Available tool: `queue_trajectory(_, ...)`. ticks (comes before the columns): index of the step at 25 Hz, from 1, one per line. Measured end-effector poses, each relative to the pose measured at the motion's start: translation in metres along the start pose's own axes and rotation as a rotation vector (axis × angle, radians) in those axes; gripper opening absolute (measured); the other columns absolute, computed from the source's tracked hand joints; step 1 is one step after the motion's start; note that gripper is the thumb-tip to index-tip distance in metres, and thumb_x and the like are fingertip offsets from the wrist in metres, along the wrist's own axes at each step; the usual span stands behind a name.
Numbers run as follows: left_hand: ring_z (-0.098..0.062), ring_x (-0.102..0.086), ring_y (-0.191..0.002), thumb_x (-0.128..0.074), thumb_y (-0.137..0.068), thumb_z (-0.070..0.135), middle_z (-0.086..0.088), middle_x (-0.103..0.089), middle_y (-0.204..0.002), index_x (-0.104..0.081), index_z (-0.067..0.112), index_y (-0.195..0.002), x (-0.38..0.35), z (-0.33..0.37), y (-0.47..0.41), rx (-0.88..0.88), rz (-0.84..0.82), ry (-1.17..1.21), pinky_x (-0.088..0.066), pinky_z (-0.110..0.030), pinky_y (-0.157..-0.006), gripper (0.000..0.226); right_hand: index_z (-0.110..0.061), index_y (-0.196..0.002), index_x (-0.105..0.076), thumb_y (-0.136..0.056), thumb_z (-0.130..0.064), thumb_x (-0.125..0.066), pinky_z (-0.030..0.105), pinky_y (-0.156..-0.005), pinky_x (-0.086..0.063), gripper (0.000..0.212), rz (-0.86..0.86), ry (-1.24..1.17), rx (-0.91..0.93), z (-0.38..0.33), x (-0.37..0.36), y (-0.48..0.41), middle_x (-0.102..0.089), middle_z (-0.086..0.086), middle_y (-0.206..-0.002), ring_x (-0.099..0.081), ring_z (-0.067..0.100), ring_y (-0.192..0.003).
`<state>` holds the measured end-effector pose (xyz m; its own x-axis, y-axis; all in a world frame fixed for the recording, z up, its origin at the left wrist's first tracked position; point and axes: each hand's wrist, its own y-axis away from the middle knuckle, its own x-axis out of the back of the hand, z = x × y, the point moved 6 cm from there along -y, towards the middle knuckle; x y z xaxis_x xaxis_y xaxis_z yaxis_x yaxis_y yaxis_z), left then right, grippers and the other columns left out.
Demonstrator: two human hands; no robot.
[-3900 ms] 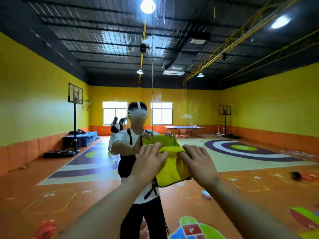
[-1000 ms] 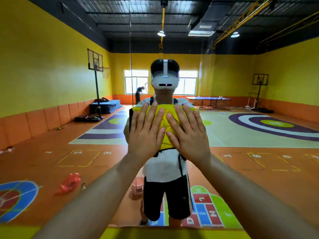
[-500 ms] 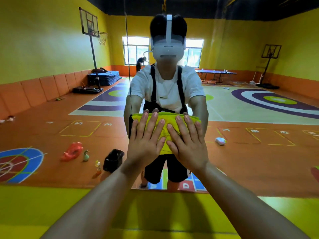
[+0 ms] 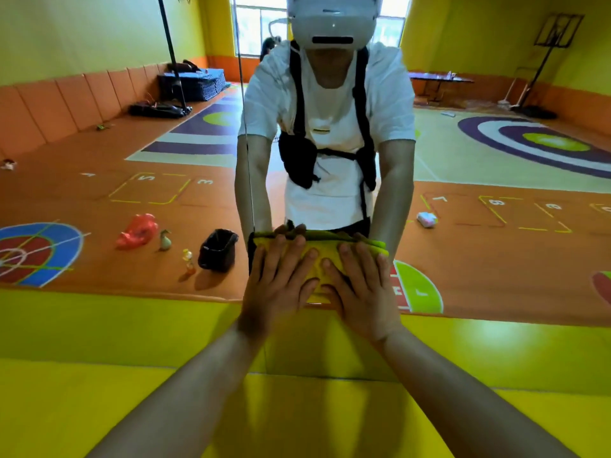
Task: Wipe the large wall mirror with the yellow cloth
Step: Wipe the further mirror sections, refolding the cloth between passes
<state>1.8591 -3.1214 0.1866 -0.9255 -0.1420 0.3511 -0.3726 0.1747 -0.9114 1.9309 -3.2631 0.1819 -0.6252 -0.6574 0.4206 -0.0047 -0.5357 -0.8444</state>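
While both palms lay flat on it, the folded yellow fabric cloth (image 4: 315, 256) sat pressed against the large wall mirror (image 4: 132, 193), just above the bottom edge of the glass, where the glossy yellow padded panel (image 4: 99, 342) began. The left hand (image 4: 281, 285) and the right hand (image 4: 360, 292) rested side by side, thumbs near each other, with fingers straight and spread. Neither hand was gripping or pinching anything; both were open and bearing on the fabric.

That flat, spread hold looked chosen to push evenly across the whole pad, so that more of the cloth met the glass than fingertips alone would manage. The folding seemed to serve the same end, making a thick, firm pad instead of a loose rag that would bunch up.

A thin vertical seam (image 4: 243, 94) in the glass ran down to about the cloth's left edge. Above the cloth, the reflected person (image 4: 330, 127) in a white T-shirt and black harness leaned forward with arms straight down, which suggested body weight going into the press.

With the pad so low on the mirror, this pass appeared to be at its bottom limit. Much of the glass to either side presumably remained to be covered, so the next move would likely call for shifting sideways or back upward.
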Motion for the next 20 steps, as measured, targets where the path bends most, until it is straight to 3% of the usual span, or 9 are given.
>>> queue_trajectory(5, -0.032, -0.012, -0.155, -0.049, -0.101, 0.053, -0.005, -0.010, -0.169, -0.020, 0.023, -0.161, -0.025, 0.015, 0.077, 0.022, -0.070, 0.004, -0.014, -0.053, -0.124, 0.073, -0.028, -0.161, -0.024, -0.101, -0.046, -0.056, 0.051, -0.127, -0.009, 0.070, -0.059, 0.014, 0.001, -0.030, -0.033, 0.068, -0.009, 0.006, -0.172, -0.012, 0.030, -0.157)
queue_trajectory(10, -0.033, -0.005, -0.156, -0.048, -0.102, 0.052, -0.006, -0.003, -0.170, -0.015, 0.023, -0.161, -0.045, 0.034, 0.145, 0.091, -0.175, 0.013, -0.010, -0.054, -0.124, 0.074, -0.035, -0.155, -0.033, -0.091, -0.028, -0.072, 0.051, -0.127, -0.005, 0.076, -0.179, -0.053, -0.079, -0.058, -0.060, 0.132, -0.005, 0.002, -0.172, -0.008, 0.028, -0.158)
queue_trajectory(16, -0.036, -0.004, -0.155, -0.054, -0.103, 0.043, -0.009, 0.000, -0.169, -0.011, 0.022, -0.162, -0.068, 0.056, 0.228, 0.098, -0.320, 0.009, -0.012, -0.056, -0.124, 0.076, -0.038, -0.156, -0.029, -0.096, -0.025, -0.049, 0.050, -0.127, -0.003, 0.065, -0.319, -0.111, -0.187, -0.093, -0.091, 0.203, 0.000, -0.001, -0.172, -0.004, 0.026, -0.158)
queue_trajectory(20, -0.037, -0.015, -0.154, -0.062, -0.093, 0.031, -0.010, -0.011, -0.168, -0.022, 0.022, -0.160, -0.074, 0.076, 0.299, 0.157, -0.508, 0.106, -0.021, -0.060, -0.120, 0.079, -0.037, -0.157, -0.033, -0.100, -0.042, -0.045, 0.050, -0.126, -0.003, 0.058, -0.532, -0.156, -0.230, -0.121, -0.108, 0.267, -0.008, -0.002, -0.172, -0.004, 0.026, -0.158)
